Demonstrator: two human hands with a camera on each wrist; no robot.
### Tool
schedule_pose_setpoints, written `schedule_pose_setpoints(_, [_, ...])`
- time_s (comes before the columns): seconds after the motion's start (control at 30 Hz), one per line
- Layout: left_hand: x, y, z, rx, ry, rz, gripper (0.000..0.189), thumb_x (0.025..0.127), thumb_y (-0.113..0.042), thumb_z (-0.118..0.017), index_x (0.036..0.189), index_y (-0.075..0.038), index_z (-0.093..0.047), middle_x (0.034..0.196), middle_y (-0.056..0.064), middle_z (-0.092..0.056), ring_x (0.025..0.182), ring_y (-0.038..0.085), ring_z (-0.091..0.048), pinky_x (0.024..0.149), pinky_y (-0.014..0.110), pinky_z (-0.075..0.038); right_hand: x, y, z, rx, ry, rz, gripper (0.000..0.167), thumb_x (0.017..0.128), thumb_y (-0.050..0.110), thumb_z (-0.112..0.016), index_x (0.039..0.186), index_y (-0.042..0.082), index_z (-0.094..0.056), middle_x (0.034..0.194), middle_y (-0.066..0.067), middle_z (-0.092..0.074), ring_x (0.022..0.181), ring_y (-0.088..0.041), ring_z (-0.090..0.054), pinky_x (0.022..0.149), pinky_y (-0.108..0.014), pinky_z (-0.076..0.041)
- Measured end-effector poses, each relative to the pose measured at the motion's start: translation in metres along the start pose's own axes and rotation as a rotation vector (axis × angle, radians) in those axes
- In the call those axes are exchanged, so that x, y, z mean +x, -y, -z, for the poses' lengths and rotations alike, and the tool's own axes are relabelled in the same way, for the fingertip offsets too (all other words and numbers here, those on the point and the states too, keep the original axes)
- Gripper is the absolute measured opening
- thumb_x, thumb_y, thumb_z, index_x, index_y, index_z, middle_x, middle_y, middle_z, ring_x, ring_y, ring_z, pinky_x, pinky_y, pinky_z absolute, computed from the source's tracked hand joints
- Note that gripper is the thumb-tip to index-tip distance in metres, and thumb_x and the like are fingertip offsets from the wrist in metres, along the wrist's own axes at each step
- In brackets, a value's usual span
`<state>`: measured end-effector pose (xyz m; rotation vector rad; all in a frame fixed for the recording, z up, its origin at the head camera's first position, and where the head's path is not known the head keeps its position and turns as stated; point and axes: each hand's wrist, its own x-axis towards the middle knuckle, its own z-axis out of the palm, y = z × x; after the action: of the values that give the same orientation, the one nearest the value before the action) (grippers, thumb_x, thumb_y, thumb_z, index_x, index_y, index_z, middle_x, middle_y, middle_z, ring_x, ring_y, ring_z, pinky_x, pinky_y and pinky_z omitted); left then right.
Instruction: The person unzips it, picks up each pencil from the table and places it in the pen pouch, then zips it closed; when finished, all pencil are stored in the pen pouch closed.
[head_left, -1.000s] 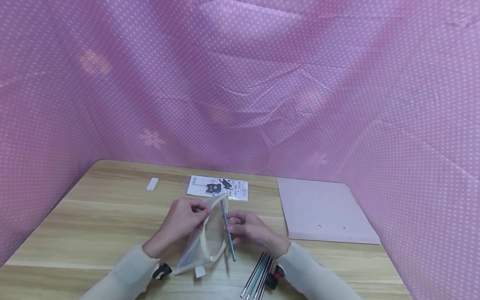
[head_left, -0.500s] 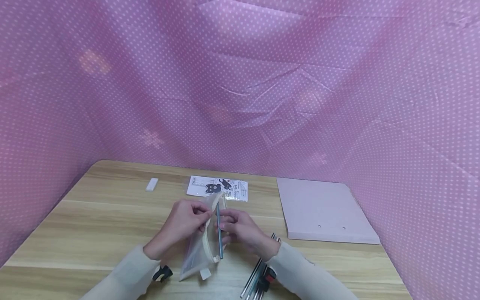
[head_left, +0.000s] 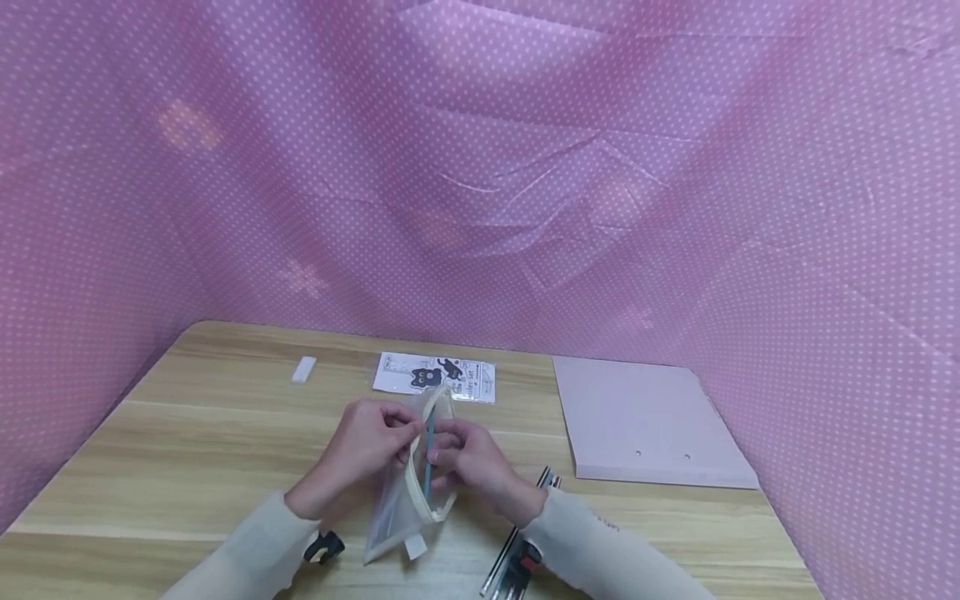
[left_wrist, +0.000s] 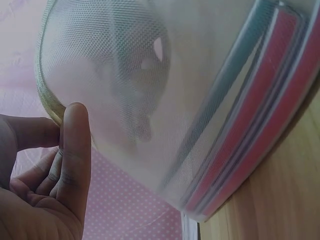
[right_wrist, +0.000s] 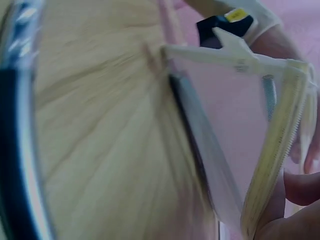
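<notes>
Left hand (head_left: 366, 437) pinches a mesh pouch (head_left: 396, 512) by its zippered rim (right_wrist: 275, 145), gaping over the tabletop (head_left: 187, 458); right hand (head_left: 476, 458) holds a blue pencil (head_left: 429, 471) within the mouth. If the left pinch slackened, the soft mesh might sag — snagging the pencil.

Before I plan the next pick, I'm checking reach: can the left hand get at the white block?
Probably yes: only table lies between the left hand and the white block, but the hand pinches the pouch and would likely need to let go.
</notes>
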<state>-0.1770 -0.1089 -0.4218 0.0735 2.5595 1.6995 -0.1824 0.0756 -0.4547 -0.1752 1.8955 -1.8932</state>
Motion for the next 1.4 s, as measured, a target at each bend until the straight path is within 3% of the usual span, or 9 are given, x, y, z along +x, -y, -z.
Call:
schedule_pose_setpoints(0.2, [0.002, 0.001, 0.002, 0.016, 0.003, -0.009, 0.009, 0.089, -0.013, -0.075, 0.092, -0.005, -0.078, 0.064, 0.005, -0.071, 0.052, 0.014, -0.065, 0.046, 0.027, -0.056, -0.001, -0.006, 0.001, -0.070, 0.029, -0.026, 0.048, 0.093, 0.002, -0.067, 0.139, -0.002, -0.055, 0.113, -0.019, -0.074, 0.086, -0.017, -0.073, 0.067, -0.030, -0.065])
schedule_pose_setpoints(0.4, [0.003, 0.001, 0.004, 0.042, -0.011, -0.015, 0.010, 0.088, -0.013, -0.075, 0.093, -0.006, -0.078, 0.062, 0.004, -0.070, 0.052, 0.014, -0.064, 0.043, 0.024, -0.052, -0.003, -0.005, 0.015, 0.009, 0.070, -0.034, 0.048, 0.095, 0.005, -0.064, 0.141, -0.005, -0.052, 0.122, -0.025, -0.069, 0.100, -0.023, -0.074, 0.077, -0.033, -0.065])
schedule_pose_setpoints(0.63, [0.004, 0.002, 0.003, 0.045, -0.010, -0.019, 0.010, 0.088, -0.011, -0.075, 0.093, -0.003, -0.078, 0.063, 0.004, -0.070, 0.052, 0.015, -0.065, 0.046, 0.027, -0.056, -0.005, -0.001, 0.026, 0.078, 0.078, -0.058, 0.048, 0.093, 0.004, -0.063, 0.140, -0.004, -0.053, 0.130, -0.026, -0.066, 0.110, -0.026, -0.073, 0.091, -0.036, -0.063])
schedule_pose_setpoints(0.77, [0.004, 0.003, 0.002, 0.038, -0.012, -0.022, 0.010, 0.088, -0.011, -0.075, 0.093, -0.003, -0.078, 0.063, 0.004, -0.070, 0.052, 0.015, -0.065, 0.048, 0.031, -0.058, -0.006, -0.001, 0.032, 0.087, 0.092, -0.041, 0.048, 0.092, 0.004, -0.064, 0.138, -0.006, -0.053, 0.131, -0.029, -0.064, 0.111, -0.028, -0.073, 0.095, -0.038, -0.061])
schedule_pose_setpoints(0.97, [0.005, 0.003, 0.001, 0.027, -0.007, -0.024, 0.011, 0.088, -0.011, -0.075, 0.093, -0.001, -0.078, 0.066, 0.004, -0.072, 0.051, 0.014, -0.065, 0.049, 0.029, -0.059, -0.009, -0.004, 0.056, 0.080, 0.105, 0.011, 0.048, 0.093, 0.005, -0.062, 0.136, -0.011, -0.051, 0.131, -0.029, -0.064, 0.104, -0.019, -0.072, 0.098, -0.036, -0.060])
schedule_pose_setpoints(1.07, [0.005, 0.003, 0.001, 0.026, -0.007, -0.021, 0.011, 0.088, -0.012, -0.075, 0.093, -0.002, -0.078, 0.067, 0.004, -0.073, 0.052, 0.014, -0.065, 0.049, 0.028, -0.058, -0.012, -0.004, 0.068, 0.031, 0.093, 0.029, 0.047, 0.093, 0.006, -0.062, 0.135, -0.011, -0.051, 0.131, -0.027, -0.064, 0.107, -0.019, -0.071, 0.101, -0.034, -0.058])
schedule_pose_setpoints(1.23, [0.004, 0.002, 0.001, 0.028, -0.009, -0.019, 0.011, 0.089, -0.012, -0.075, 0.092, -0.002, -0.078, 0.067, 0.005, -0.073, 0.051, 0.014, -0.065, 0.048, 0.028, -0.058, -0.017, -0.005, 0.087, -0.142, 0.070, 0.052, 0.040, 0.090, 0.008, -0.067, 0.127, -0.006, -0.060, 0.127, -0.023, -0.066, 0.113, -0.026, -0.066, 0.101, -0.031, -0.057])
schedule_pose_setpoints(1.4, [0.002, 0.003, 0.002, 0.027, -0.010, -0.015, 0.010, 0.088, -0.011, -0.075, 0.092, -0.002, -0.078, 0.065, 0.005, -0.072, 0.052, 0.014, -0.065, 0.049, 0.029, -0.059, -0.024, -0.006, 0.102, -0.377, 0.178, 0.094, 0.033, 0.086, 0.002, -0.070, 0.119, -0.001, -0.067, 0.118, -0.021, -0.069, 0.104, -0.024, -0.066, 0.092, -0.025, -0.056])
